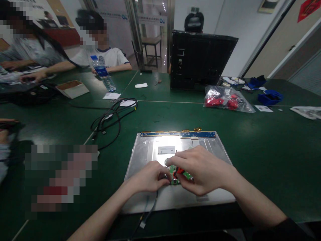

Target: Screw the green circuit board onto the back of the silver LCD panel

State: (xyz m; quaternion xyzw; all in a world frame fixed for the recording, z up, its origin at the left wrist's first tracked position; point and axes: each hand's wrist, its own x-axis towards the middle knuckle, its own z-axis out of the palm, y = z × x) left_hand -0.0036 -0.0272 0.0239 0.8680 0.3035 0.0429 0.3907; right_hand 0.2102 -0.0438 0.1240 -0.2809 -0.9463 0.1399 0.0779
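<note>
A silver metal display panel [150, 147] lies back-up on the green table [263, 150], with a blue strip board [178, 134] along its far edge. On its middle sits a small green circuit board [173, 174]. My left hand [147, 177] pinches the board's left side, where a dark cable [147, 214] runs off toward me. My right hand [203, 170] is closed over the board's right side, its fingers around a small red-orange part [180, 171]. Most of the board is hidden under my hands.
A black monitor shell [200, 60] stands at the back. A plastic bag of red parts [225, 98] lies right of it, blue items [269, 97] beyond. Black cables [112, 117], a water bottle [102, 72] and a cardboard box [72, 88] lie left. Other people sit across the table.
</note>
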